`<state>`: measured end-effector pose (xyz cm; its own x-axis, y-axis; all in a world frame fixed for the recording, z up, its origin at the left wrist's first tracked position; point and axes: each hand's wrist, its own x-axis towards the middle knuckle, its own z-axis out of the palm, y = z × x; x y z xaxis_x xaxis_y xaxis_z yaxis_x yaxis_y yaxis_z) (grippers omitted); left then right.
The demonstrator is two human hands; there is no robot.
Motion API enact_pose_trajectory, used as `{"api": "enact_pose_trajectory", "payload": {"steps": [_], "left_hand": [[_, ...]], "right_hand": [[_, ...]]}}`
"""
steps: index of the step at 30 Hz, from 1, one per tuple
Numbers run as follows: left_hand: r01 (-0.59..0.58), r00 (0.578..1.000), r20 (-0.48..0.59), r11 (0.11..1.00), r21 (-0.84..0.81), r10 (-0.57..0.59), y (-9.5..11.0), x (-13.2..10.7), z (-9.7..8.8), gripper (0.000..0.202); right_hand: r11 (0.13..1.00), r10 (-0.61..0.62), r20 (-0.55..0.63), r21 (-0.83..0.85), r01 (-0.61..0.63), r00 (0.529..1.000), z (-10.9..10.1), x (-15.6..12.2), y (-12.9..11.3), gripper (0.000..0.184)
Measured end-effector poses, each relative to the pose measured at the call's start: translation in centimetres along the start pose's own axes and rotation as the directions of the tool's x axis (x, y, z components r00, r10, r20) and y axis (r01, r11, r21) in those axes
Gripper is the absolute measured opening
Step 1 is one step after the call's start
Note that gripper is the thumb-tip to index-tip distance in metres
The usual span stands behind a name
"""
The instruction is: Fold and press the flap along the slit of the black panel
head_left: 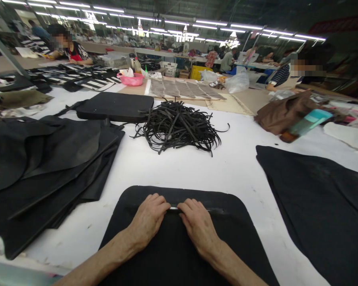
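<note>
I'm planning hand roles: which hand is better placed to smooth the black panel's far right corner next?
Probably the right hand: it rests on the black panel closer to that corner, while the left hand would reach across it.

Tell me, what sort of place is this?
Probably a factory floor or workshop making goods from sheet material: a shaped black panel lies in the foreground, a heap of black strips beyond it, and people sit farther back under rows of ceiling lights.
</note>
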<state>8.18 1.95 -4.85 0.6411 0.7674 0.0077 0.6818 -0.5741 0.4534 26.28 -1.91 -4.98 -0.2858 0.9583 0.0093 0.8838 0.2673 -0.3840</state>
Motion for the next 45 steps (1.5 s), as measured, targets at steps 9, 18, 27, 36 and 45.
{"api": "enact_pose_trajectory", "payload": {"steps": [9,18,27,36,45], "left_hand": [[-0.058,0.997,-0.048,0.998,-0.015,0.057,-0.6,0.0,0.7,0.023],[-0.274,0.958,-0.045,0.948,0.160,0.284,-1.2,-0.6,0.8,0.016],[-0.373,0.928,0.160,0.818,0.437,0.338,-0.1,-1.2,0.3,0.033],[-0.450,0.893,0.207,0.769,0.454,0.400,-2.6,-2.7,-1.1,0.038],[-0.442,0.886,0.105,0.752,0.489,0.452,-4.1,-4.0,-0.9,0.043]], "right_hand": [[0.996,-0.082,-0.090,-0.029,0.080,0.993,0.7,0.1,0.5,0.016],[0.935,-0.327,-0.071,-0.172,0.311,0.942,0.9,-0.5,1.7,0.015],[0.860,-0.406,-0.008,-0.343,0.379,0.914,0.0,-0.4,0.5,0.022],[0.850,-0.406,0.104,-0.322,0.417,0.908,-1.2,-2.2,4.1,0.027],[0.831,-0.354,0.139,-0.407,0.379,0.925,-3.3,-4.9,7.9,0.026]]}}
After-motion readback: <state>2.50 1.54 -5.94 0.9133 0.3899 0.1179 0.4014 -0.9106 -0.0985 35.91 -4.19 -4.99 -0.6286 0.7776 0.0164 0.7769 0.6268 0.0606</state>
